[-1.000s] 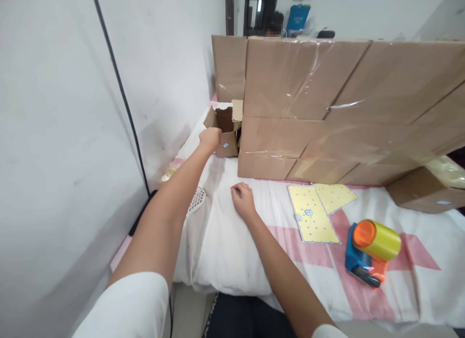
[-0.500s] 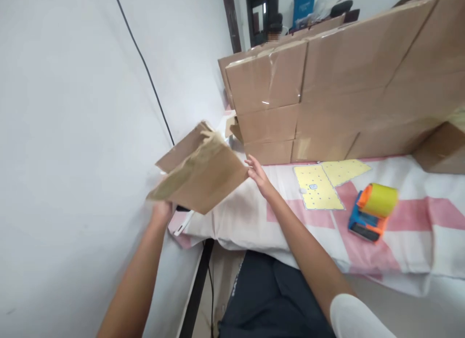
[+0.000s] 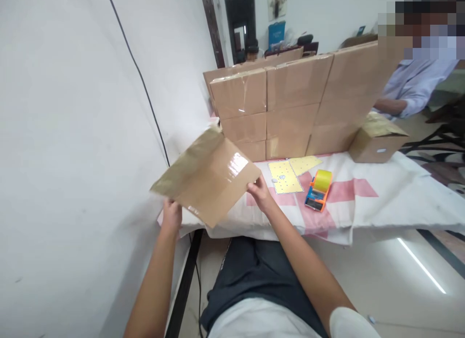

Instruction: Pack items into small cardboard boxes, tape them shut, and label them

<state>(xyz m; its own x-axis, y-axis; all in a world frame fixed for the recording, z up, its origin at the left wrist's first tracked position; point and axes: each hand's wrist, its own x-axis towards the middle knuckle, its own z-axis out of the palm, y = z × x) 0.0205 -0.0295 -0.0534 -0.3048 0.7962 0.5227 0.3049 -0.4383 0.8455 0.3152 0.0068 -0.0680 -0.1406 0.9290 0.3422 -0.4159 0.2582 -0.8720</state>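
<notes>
While gripping box (image 3: 207, 179): arms outstretched

Brown box (image 3: 209, 180), pink-white cloth (image 3: 363, 202)

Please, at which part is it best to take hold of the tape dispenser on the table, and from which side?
Probably the blue-and-orange body of the tape dispenser, taken from above across its sides. It lies flat on the tablecloth, near end toward the person, nothing crowding it; the yellow roll at the far end might turn if gripped.
</notes>
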